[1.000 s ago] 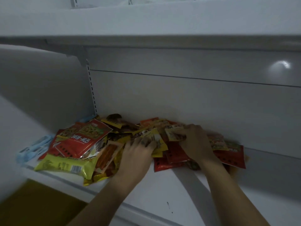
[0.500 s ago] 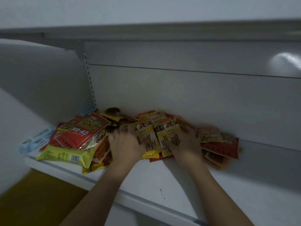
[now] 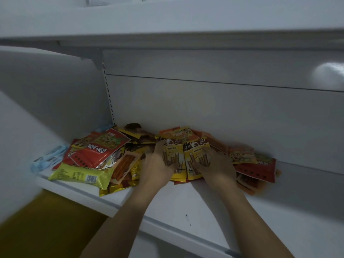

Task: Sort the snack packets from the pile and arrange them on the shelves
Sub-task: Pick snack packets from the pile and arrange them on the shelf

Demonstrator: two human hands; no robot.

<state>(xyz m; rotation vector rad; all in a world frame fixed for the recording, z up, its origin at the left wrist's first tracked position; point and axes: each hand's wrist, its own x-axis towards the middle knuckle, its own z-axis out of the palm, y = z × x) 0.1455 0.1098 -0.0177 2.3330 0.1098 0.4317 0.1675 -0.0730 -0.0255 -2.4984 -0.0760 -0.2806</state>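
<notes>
A pile of snack packets (image 3: 141, 146) lies against the back wall of a white shelf (image 3: 186, 203). Two matching yellow wafer-stick packets sit side by side on top of the pile. My left hand (image 3: 158, 166) grips the left yellow packet (image 3: 172, 146) with its thumb on the face. My right hand (image 3: 216, 167) grips the right yellow packet (image 3: 195, 148) the same way. To the left lie a big red packet (image 3: 98, 150) and a lime-green packet (image 3: 80, 175); a red packet (image 3: 260, 169) lies to the right.
Pale blue packets (image 3: 48, 159) lie at the shelf's far left, by the side panel. Another white shelf (image 3: 167, 25) hangs close overhead. The shelf's front strip and right half are bare. A yellow floor (image 3: 46, 226) shows below the shelf edge.
One second ago both hands were rummaging in the pile. They now hold two yellow wafer-stick packets lined up side by side on top; little has moved in the last half second.
</notes>
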